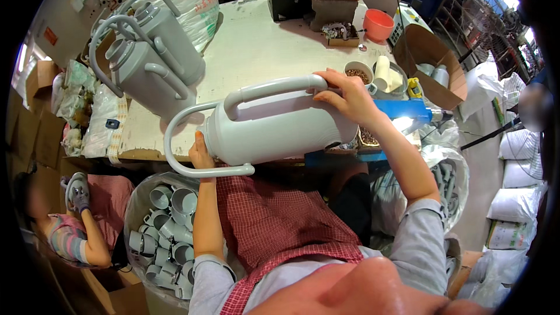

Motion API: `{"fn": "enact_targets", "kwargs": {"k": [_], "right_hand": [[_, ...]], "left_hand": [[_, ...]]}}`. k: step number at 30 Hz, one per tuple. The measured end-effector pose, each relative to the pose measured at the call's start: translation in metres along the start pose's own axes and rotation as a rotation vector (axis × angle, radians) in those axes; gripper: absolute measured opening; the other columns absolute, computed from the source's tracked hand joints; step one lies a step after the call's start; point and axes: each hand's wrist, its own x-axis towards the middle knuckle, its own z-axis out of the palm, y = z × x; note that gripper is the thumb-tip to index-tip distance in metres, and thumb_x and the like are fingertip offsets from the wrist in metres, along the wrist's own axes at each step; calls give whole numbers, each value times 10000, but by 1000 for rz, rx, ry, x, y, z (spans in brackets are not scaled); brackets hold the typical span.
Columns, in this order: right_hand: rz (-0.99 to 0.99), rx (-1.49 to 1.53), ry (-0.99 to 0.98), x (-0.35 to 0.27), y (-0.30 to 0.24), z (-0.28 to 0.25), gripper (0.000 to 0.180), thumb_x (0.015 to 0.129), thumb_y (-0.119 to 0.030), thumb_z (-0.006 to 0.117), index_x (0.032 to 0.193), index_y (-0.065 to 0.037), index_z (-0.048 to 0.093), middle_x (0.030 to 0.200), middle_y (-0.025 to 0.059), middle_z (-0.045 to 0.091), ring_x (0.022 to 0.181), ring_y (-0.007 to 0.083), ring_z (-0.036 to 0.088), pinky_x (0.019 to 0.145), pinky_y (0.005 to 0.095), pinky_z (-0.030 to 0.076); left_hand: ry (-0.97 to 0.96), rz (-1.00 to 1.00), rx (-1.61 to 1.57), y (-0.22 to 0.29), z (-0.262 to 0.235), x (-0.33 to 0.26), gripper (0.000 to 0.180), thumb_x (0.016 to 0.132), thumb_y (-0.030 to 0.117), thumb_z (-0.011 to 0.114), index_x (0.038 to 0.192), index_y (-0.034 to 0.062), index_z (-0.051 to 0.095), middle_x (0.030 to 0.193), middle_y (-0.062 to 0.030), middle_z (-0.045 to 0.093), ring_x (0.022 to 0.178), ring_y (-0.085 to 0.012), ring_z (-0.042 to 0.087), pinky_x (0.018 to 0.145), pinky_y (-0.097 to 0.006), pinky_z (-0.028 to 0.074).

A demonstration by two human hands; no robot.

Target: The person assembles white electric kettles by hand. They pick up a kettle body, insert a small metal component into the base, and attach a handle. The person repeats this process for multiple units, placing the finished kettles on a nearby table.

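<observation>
A large grey thermos jug lies sideways across my hands at the table's near edge. Its side handle faces up, and its looped carrying handle swings out to the left. My left hand grips the neck end from below, its fingers partly hidden behind the jug. My right hand is wrapped over the base end, beside the lower end of the side handle. Just right of the base sits a blue tool or fixture with a bright light, partly covered by my right forearm.
Two upright grey jugs stand at the table's left. A cup of small brass-coloured parts, a red bowl and an open carton are at the right. Below left, a lined bin holds grey cups; a gloved co-worker sits beside it.
</observation>
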Motion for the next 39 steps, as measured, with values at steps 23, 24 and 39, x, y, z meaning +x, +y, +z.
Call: {"fn": "enact_targets", "kwargs": {"k": [23,24,39], "right_hand": [[51,-231,319,-46,10,28,407,850,-243,668,1228,-104,603,1084,127,680,1122,328,572,1073,427,373],[-20,-260,458,-75,7,24,403,848,-239,678,1219,-96,610,1095,123,680,1101,316,593,1060,420,393],[1940,-755,340,-761,-162,14,502,679,-314,820,1031,-29,602,1104,186,616,996,367,612,836,455,507]], "left_hand": [[66,657,517,-24,2,3,355,963,284,529,1049,-41,642,888,-156,696,721,-227,665,634,-356,588],[39,585,425,-17,1,-3,357,967,289,523,1058,-36,638,901,-153,694,735,-227,663,647,-358,584],[-159,-31,-118,-12,-39,-45,401,1013,364,428,1181,36,588,1090,-109,656,954,-233,633,846,-389,529]]}}
